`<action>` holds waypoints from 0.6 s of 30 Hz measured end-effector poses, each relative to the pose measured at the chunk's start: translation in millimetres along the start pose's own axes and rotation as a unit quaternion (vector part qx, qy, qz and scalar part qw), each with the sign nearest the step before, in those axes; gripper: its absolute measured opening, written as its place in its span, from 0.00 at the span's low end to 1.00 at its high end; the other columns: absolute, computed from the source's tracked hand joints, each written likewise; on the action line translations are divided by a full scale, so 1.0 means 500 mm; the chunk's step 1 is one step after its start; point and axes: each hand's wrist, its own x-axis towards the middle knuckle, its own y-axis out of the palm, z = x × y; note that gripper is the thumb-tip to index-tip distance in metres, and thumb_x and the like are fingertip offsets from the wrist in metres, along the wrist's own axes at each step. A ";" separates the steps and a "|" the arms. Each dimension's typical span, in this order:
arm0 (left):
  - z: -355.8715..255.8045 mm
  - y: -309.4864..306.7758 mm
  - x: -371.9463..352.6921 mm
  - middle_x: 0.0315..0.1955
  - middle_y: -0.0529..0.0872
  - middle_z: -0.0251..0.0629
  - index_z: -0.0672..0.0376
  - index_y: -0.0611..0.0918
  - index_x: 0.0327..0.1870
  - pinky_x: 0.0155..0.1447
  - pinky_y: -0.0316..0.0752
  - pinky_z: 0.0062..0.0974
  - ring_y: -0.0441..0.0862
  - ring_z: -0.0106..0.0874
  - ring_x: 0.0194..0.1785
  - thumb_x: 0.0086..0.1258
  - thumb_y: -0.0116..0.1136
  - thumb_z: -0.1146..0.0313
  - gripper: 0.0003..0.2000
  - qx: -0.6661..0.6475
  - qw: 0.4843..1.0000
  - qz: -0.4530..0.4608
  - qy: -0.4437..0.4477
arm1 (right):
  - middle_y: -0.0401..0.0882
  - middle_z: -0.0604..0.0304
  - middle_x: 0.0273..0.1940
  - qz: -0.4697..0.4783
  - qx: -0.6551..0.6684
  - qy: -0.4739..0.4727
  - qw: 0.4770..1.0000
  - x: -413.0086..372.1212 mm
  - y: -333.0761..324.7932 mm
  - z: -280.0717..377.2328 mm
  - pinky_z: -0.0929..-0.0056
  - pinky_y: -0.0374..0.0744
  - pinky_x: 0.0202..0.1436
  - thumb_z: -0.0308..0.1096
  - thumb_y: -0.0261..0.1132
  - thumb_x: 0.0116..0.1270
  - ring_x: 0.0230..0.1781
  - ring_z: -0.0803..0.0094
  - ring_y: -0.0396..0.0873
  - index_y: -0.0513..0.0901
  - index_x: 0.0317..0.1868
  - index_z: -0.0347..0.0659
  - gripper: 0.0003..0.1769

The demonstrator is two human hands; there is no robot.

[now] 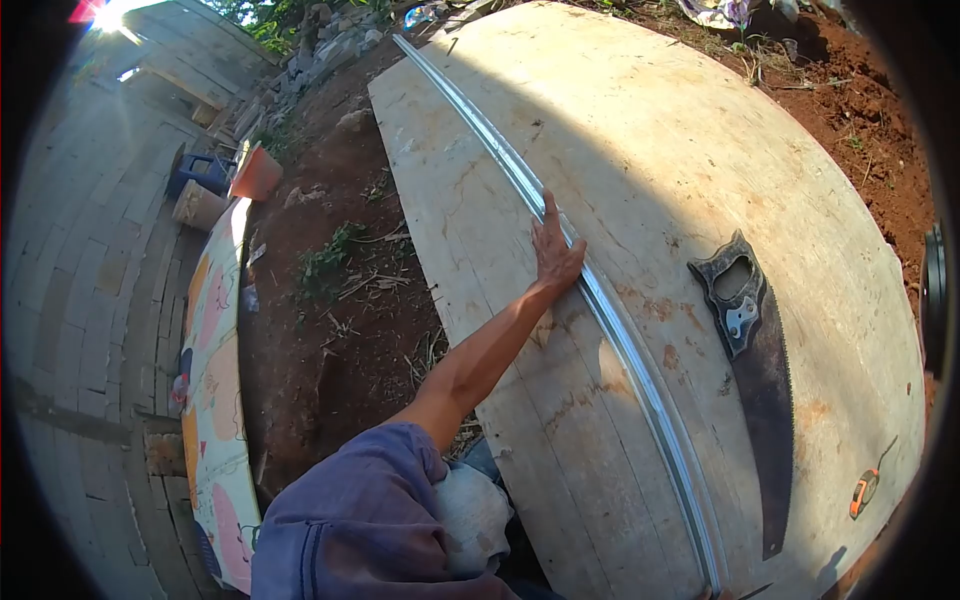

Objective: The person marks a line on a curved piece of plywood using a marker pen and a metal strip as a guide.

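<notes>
Head view: long metal strip (655, 392) lies along the wooden board (800, 200).
Left hand (558, 256): fingers apart, laid over the strip; whether they pinch, I cannot tell.
Right hand: not visible.
Steady hold: even pressure, I think, should prevent sliding.

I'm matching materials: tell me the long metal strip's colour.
The long metal strip is shiny silver, clearest in the head view.

Glaring sun (108, 18) flares at upper left above the wall (80, 230); I note shade across the board (640, 130), a glinting rail (630, 347), fisheye bowing, blackened corners.
</notes>
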 end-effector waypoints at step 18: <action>0.008 0.001 0.001 0.76 0.45 0.51 0.56 0.38 0.77 0.78 0.31 0.54 0.44 0.57 0.77 0.54 0.55 0.74 0.50 -0.023 0.997 -0.028 0.062 | 0.81 0.45 0.47 0.018 -0.045 0.006 0.999 -0.011 0.003 -0.008 0.40 0.68 0.61 0.47 0.63 0.70 0.50 0.42 0.77 0.82 0.44 0.36 0.20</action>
